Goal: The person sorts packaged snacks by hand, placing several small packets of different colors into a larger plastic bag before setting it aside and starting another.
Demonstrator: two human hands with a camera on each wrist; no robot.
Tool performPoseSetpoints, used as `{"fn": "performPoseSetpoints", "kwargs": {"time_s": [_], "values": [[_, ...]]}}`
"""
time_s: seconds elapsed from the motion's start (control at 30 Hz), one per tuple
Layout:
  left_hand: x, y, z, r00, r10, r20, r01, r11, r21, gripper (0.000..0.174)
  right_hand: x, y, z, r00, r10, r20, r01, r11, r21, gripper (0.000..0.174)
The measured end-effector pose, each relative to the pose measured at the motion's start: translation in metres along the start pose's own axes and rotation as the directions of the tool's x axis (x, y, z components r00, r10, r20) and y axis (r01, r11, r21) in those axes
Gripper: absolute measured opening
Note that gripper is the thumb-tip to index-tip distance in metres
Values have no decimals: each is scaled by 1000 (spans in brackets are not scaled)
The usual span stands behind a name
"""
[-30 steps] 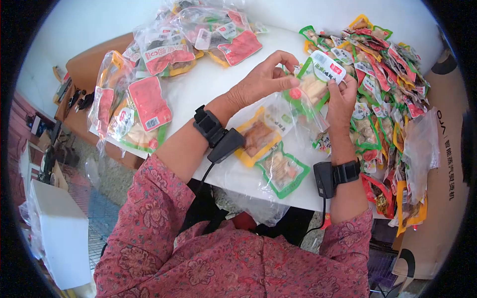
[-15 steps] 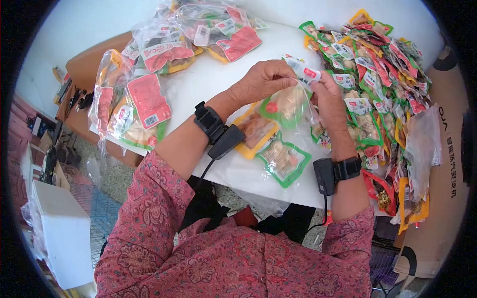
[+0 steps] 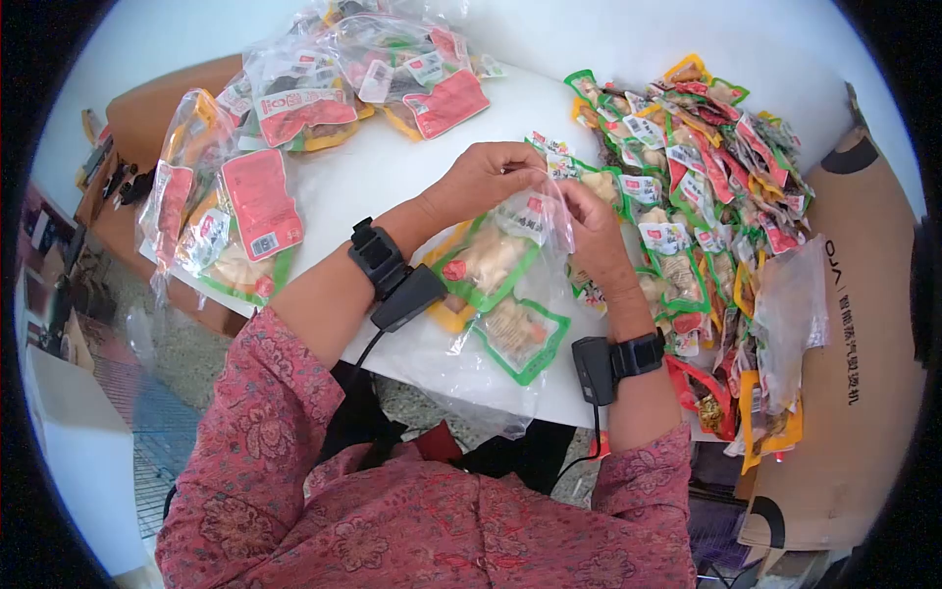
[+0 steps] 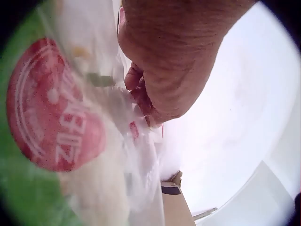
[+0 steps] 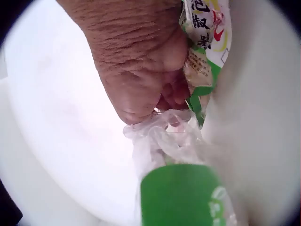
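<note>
Both hands pinch the upper edge of a clear plastic bag (image 3: 561,231) above the near part of the white table. My left hand (image 3: 486,182) grips its left side with curled fingers, and my right hand (image 3: 597,236) has the right side. Inside the bag, below the hands, is a green-edged food packet (image 3: 491,260) with a red round mark, seen close up through the plastic in the left wrist view. Under it lie a second green-edged packet (image 3: 520,339) and a yellow-edged packet (image 3: 449,312), largely covered. The right wrist view shows the bag's gathered edge (image 5: 164,134) at the fingertips.
A large heap of loose food packets (image 3: 687,167) covers the table's right side. Filled clear bags (image 3: 304,98) stand at the back left, with another filled bag (image 3: 226,216) nearer. Some clear plastic (image 3: 790,314) hangs beside a cardboard box (image 3: 854,294) on the right.
The green-edged packet, earlier held up between the hands, has gone down into the clear bag. My right hand has left it and now pinches the bag's edge near my left hand.
</note>
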State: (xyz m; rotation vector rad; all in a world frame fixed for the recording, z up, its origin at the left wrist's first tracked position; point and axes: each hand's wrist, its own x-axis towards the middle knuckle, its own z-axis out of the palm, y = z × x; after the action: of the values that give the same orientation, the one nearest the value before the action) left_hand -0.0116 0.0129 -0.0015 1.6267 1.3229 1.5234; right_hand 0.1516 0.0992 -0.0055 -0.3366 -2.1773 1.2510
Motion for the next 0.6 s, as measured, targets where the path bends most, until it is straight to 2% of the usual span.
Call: {"fn": "performPoseSetpoints", "kwargs": {"time_s": [0.1, 0.17, 0.23, 0.3, 0.33, 0.4, 0.43, 0.5, 0.53, 0.6], "values": [[1, -5, -2, 1000, 23, -9, -23, 1000, -5, 11, -1, -12, 0, 999, 10, 42, -7, 997, -74, 18], [1, -9, -2, 999, 48, -5, -48, 998, -27, 11, -1, -9, -1, 997, 29, 66, -26, 998, -57, 17], [2, -9, -4, 999, 43, 4, -43, 999, 29, 11, -1, -8, -1, 995, 49, 84, -46, 998, -38, 17], [2, -9, -6, 999, 20, 31, -21, 1000, 15, 11, -1, -8, 0, 990, 140, 15, -140, 975, 175, 13], [3, -8, -7, 998, -4, 60, 4, 1000, 5, 11, 0, -4, -1, 990, 139, 17, -140, 975, 172, 13], [3, -8, -9, 999, -2, 53, 1, 1000, 13, 11, 3, 0, -2, 989, 19, -147, -16, 1000, 24, 11], [3, -8, -9, 999, -3, 48, 2, 1000, 23, 12, 2, -2, -3, 989, 19, -144, -16, 1000, 22, 11], [2, -10, -10, 999, -16, 51, 16, 1000, 4, 12, 0, -9, -6, 994, 106, -40, -109, 991, -80, 11], [2, -12, -10, 998, -29, 58, 30, 999, -12, 12, -1, -8, -6, 994, 107, -38, -109, 990, -84, 11], [3, -19, -9, 997, -54, 59, 54, 999, 1, 12, -2, -2, -7, 986, 13, 163, 15, 986, -164, 11]]}}
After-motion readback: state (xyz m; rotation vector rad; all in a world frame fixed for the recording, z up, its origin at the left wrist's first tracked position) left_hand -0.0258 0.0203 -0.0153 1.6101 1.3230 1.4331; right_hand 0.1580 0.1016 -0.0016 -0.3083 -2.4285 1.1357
